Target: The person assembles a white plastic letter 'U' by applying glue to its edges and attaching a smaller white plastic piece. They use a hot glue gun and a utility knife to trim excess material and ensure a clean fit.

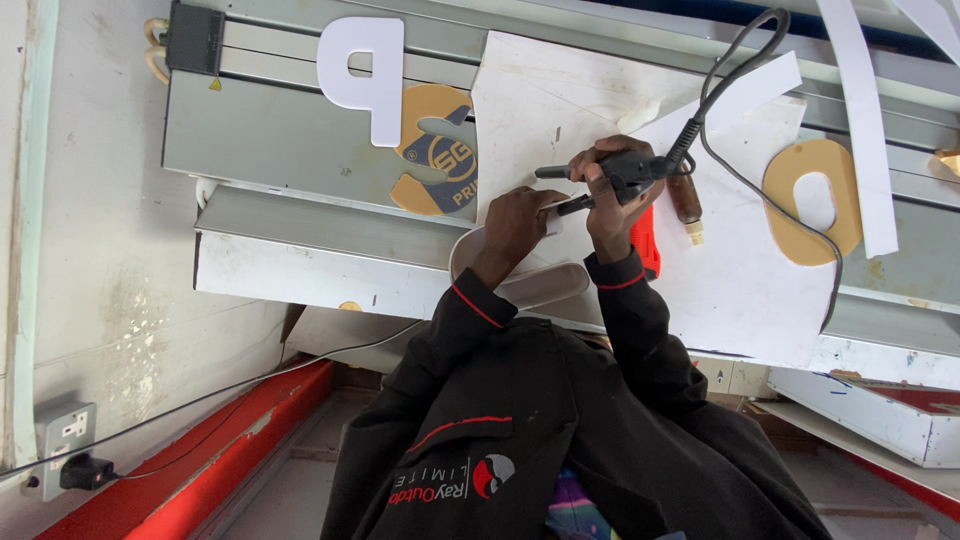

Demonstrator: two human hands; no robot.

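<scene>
My right hand [606, 190] grips a black pistol-shaped corded tool [625, 168], its tip pointing left over a large white sheet [560, 110]. Just left of it, my left hand [518, 222] presses down on a curved white plastic strip [530, 285] at the sheet's near edge, fingertips close to the tool's tip. The tool's black cable [735, 60] loops up and away to the right. Part of an orange-red object [646, 250] shows behind my right wrist. My dark jacket sleeves fill the lower middle.
A white letter cut-out [362, 75] and a round tan and blue disc [435, 150] lie on the grey metal bench [260, 140]. A tan ring-shaped letter [812, 200], a small brown bottle [687, 205] and white strips [866, 120] lie right. A wall socket [62, 432] sits bottom left.
</scene>
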